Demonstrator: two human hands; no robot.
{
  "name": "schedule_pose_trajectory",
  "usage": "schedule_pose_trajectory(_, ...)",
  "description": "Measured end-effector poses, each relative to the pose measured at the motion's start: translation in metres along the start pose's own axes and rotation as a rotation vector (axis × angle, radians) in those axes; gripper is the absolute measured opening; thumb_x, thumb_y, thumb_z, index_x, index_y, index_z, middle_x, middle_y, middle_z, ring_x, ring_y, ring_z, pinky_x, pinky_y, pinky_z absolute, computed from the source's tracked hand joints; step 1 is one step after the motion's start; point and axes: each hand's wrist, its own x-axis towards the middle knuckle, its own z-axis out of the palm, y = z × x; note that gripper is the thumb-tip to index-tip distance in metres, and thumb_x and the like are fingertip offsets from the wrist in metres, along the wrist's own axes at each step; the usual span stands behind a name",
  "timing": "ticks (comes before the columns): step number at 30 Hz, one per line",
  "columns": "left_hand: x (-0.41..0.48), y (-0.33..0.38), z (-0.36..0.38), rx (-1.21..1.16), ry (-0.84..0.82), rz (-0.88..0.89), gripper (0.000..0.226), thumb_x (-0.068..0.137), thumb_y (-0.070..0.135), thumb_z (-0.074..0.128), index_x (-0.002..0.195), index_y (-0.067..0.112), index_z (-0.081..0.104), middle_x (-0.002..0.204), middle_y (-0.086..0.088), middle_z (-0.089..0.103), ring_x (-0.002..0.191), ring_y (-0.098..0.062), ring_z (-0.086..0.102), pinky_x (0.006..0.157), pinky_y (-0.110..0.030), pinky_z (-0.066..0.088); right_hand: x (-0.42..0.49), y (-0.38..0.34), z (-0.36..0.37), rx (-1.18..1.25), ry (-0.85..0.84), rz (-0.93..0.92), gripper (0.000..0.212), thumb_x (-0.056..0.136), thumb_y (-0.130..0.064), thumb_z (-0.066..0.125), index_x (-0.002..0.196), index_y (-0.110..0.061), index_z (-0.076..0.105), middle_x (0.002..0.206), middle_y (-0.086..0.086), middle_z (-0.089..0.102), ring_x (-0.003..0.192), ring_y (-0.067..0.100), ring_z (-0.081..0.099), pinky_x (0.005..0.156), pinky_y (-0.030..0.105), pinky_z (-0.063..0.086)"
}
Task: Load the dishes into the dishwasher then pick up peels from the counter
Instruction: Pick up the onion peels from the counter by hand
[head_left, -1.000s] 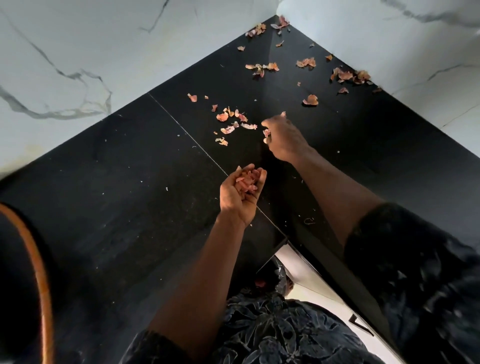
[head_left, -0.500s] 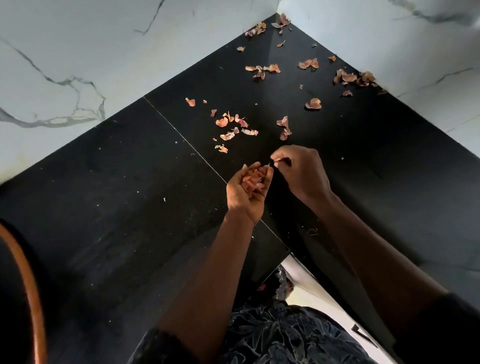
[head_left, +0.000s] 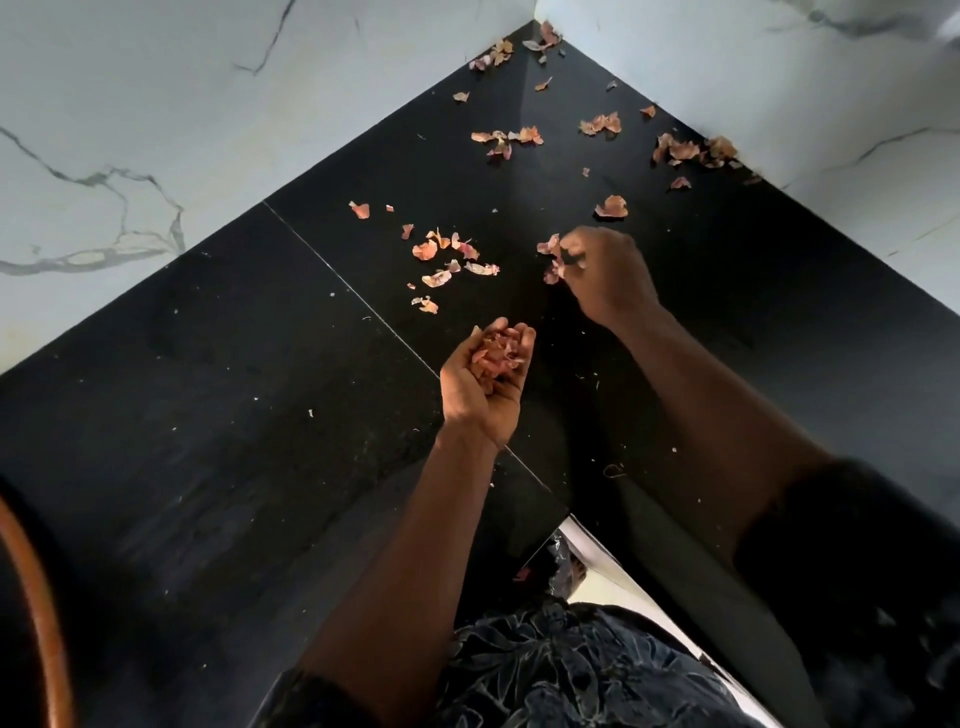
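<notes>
Gathering papery pink-orange peels (head_left: 448, 259) off the black counter (head_left: 208, 415): right hand (head_left: 605, 275) pinches two scraps (head_left: 551, 254) at its fingertips, while left hand (head_left: 485, 389), cupped palm-up just nearer the body, curls round a heap (head_left: 497, 354) already collected. Handling advice: pinch lightly, as the skins look dry and brittle, carry them low to the cupped palm, then work outward toward the scatter by the marble wall (head_left: 779, 78). Brands, labels, writing: none legible.

Papery pink-orange peels (head_left: 612, 207) lie scattered over the black counter (head_left: 208, 389) toward its corner.
</notes>
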Motion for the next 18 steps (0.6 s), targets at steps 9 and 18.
schedule_pose_trajectory(9,0.001,0.011,-0.012,-0.041,0.002,0.055,0.032,0.102,0.023,0.050,0.107,-0.003,0.068,0.104,-0.025,0.070,0.095,-0.032,0.071,0.087,-0.035,0.061,-0.030,0.003,0.025,-0.176,-0.108,-0.132,0.019,0.098,-0.013,0.060,0.115,-0.010,0.069,0.115,0.009,0.061,0.101,0.020,0.061,0.085,0.034,0.055)
schedule_pose_trajectory(18,-0.001,0.013,-0.016,-0.040,-0.032,0.079,0.031,0.103,0.022,0.047,0.108,-0.002,0.067,0.108,-0.026,0.068,0.095,-0.033,0.070,0.082,-0.035,0.062,-0.063,-0.010,0.030,-0.067,-0.115,-0.006,0.024,0.096,-0.012,0.065,0.119,-0.010,0.069,0.115,0.008,0.066,0.097,0.018,0.066,0.085,0.032,0.056)
